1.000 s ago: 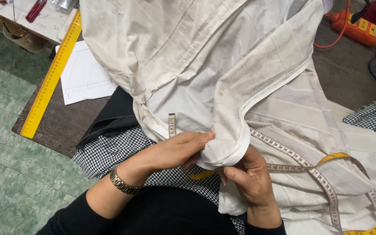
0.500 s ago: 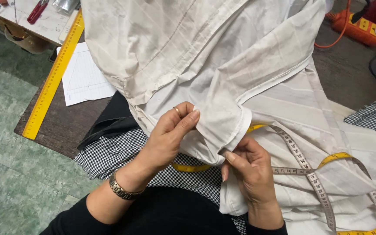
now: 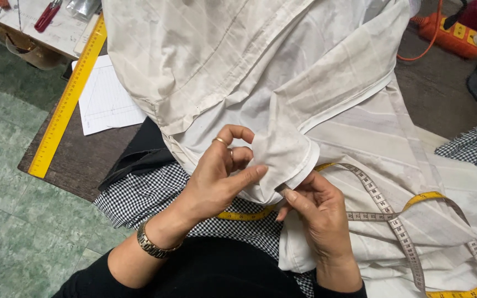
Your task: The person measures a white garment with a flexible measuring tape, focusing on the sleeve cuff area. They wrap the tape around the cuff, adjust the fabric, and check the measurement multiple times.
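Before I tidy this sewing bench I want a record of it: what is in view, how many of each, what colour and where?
White garment: one, white, draped across the middle of the table, cuffed end at the hands.
Tape measure: one, grey and yellow, lying over the cloth at lower right.
Long ruler: one, yellow, along the table's left edge.
Paper sheet: one, white, beside the ruler.
Checked fabric: black and white, under the garment, also at far right.
Black cloth: one, left of the garment.
Power strip: one, orange, top right.
Red-handled tool: one, top left.
Left hand: ring and metal wristband, pinching the cuff.
Right hand: holding the cuff from below.
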